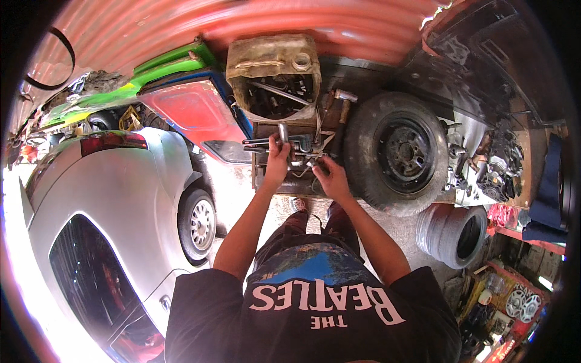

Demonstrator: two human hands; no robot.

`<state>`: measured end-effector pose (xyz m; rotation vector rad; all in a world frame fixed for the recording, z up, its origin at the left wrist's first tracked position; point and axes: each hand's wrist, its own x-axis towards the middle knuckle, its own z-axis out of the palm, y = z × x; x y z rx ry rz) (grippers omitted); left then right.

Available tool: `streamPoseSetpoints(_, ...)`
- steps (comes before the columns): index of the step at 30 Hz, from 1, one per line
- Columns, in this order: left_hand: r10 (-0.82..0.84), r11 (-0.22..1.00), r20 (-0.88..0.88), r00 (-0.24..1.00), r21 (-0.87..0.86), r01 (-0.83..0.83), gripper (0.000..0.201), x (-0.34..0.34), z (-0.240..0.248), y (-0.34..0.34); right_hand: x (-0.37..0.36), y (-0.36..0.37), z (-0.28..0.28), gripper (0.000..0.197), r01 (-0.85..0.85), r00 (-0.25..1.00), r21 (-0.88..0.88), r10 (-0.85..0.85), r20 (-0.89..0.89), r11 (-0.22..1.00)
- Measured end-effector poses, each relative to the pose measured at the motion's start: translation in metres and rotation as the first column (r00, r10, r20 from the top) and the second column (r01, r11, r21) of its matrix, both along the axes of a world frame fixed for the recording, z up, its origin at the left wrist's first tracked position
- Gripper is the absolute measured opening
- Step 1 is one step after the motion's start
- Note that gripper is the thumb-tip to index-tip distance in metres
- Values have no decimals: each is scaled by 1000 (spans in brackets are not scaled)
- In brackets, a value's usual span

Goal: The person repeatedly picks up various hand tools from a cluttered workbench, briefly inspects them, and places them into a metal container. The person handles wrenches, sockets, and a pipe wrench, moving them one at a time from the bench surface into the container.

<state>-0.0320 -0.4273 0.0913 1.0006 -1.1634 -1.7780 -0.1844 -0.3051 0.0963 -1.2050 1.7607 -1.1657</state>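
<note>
Gripping a metal cylinder (283, 132) in the left hand (278, 160), upper centre of the frame, lengthwise up the picture. Apparently pinching a small metal piece (311, 163) with the right hand (330, 175), lower-right of it.

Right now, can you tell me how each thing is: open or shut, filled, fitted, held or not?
Left hand: fingers curled at a shiny metal cylinder, exact grip unclear
Right hand: fingers bent, grip unclear
Plastic jerrycan: side cut open, tools inside
Hammer: not held
Bench wheel: tire fitted on black rim
Silver car: rear wheel on
</note>
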Motion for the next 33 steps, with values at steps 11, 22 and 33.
streamPoseSetpoints(11,-59,687,700,712,-489,537,38,23,24,-1,-51,-24,30,34,-102,982,-51,92,-165,994)
streamPoseSetpoints(22,57,461,752,657,-603,651,35,25,33,-11,-42,-19,31,34,-216,835,-97,133,-534,971)
streamPoseSetpoints(33,-77,846,564,822,-399,353,31,12,8,3,-42,-36,8,30,-171,983,38,173,-55,985)
